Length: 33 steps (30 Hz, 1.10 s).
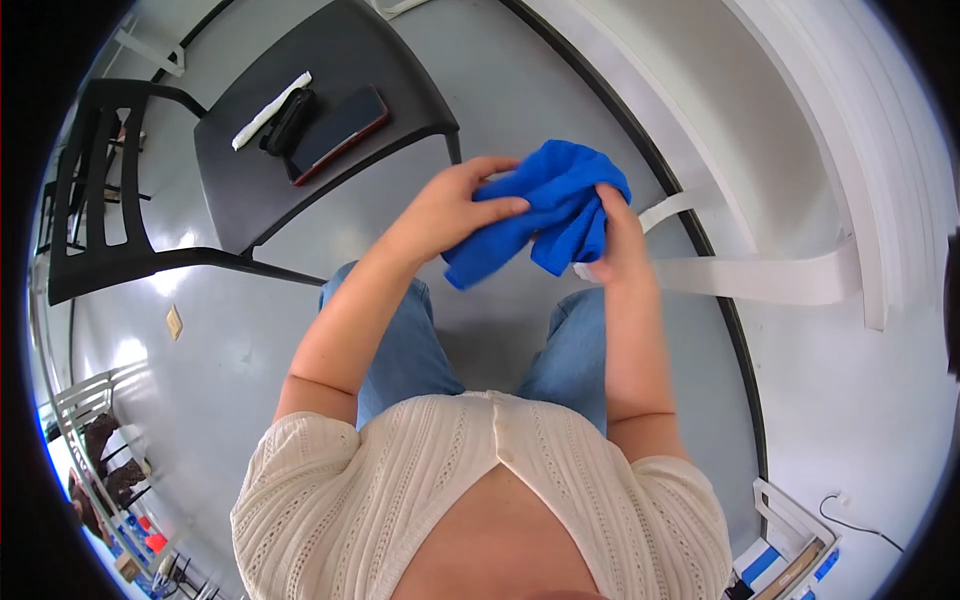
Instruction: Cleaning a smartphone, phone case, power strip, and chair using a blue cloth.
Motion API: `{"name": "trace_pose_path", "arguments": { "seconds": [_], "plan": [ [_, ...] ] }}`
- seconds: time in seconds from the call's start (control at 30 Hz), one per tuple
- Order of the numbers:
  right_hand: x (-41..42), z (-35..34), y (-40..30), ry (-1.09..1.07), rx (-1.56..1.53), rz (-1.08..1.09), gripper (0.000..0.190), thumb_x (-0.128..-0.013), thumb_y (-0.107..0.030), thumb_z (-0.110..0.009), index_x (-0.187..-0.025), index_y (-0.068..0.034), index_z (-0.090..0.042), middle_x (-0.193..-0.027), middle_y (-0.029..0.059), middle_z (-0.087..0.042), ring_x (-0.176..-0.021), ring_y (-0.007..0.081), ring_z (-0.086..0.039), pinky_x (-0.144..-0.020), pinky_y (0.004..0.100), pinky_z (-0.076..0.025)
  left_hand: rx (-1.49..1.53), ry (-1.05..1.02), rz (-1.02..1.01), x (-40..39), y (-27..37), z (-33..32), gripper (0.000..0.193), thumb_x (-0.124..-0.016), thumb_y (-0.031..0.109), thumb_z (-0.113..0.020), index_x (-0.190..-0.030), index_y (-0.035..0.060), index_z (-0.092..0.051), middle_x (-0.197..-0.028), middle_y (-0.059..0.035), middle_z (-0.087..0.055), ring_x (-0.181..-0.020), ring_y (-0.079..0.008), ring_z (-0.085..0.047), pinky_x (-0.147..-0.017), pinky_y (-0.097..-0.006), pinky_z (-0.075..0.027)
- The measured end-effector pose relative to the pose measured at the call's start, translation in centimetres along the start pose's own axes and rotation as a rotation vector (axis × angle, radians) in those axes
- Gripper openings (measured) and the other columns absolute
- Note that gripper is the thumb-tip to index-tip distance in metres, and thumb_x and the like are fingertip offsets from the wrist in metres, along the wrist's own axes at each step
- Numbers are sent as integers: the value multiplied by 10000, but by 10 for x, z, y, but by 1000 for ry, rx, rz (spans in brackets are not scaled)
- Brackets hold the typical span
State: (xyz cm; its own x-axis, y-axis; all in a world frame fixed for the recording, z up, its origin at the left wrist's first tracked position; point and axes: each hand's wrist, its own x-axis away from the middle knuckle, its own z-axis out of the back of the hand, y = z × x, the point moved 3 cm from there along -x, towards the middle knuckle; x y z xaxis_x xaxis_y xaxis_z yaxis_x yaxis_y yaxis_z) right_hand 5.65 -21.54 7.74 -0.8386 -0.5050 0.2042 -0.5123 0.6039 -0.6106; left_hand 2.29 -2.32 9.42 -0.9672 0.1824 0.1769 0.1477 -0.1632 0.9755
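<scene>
A bunched blue cloth (559,180) is held up between both hands, above the gap between my knees. My left hand (450,206) grips its left side, thumb across the front and fingers mostly behind it. On the other side, my right hand (624,236) pinches the cloth with its thumb near the top edge. One fold hangs at the lower left and another between the hands. A bit of something white (585,271) shows below the cloth by my right hand; I cannot tell what it is. Folds hide whatever the cloth may cover.
Ahead to the left stands a black plastic chair (225,187). On its seat lie a smartphone (341,135) with a red edge, a black object (289,124) and a narrow white roll (270,112). A white wall with a dark baseboard (739,360) curves along the right.
</scene>
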Motion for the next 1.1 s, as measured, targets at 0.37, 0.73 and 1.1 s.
{"name": "trace_pose_path", "arguments": {
  "seconds": [0.37, 0.73, 1.1],
  "plan": [
    [17, -20, -33, -116, 944, 355, 413, -749, 84, -513, -1080, -83, -694, -1069, 65, -660, -971, 195, -619, -832, 293, -489, 270, -150, 374, 22, -33, 0, 613, -864, 431, -640, -1261, -25, -539, -1200, -173, -585, -1118, -231, -547, -994, -352, -401],
    [5, -53, -38, -519, 1310, 713, 357, -693, -46, -626, -1012, -165, -732, -1178, 74, -620, -1183, 296, -508, -991, 403, -403, 495, -450, 115, 4, -39, -19, 960, -699, 545, -756, -1361, -50, -399, -1323, -205, -484, -1245, -275, -451, -1068, -388, -318],
    [8, 21, 0, 323, 1160, 468, 537, -824, -93, -657, -1334, -102, -490, -1236, 94, -563, -1148, 242, -514, -981, 357, -414, 856, -158, 191, 11, -34, -26, 443, -862, 186, -682, -1216, -44, -545, -1125, -122, -636, -1058, -219, -601, -956, -343, -446]
  ]
}}
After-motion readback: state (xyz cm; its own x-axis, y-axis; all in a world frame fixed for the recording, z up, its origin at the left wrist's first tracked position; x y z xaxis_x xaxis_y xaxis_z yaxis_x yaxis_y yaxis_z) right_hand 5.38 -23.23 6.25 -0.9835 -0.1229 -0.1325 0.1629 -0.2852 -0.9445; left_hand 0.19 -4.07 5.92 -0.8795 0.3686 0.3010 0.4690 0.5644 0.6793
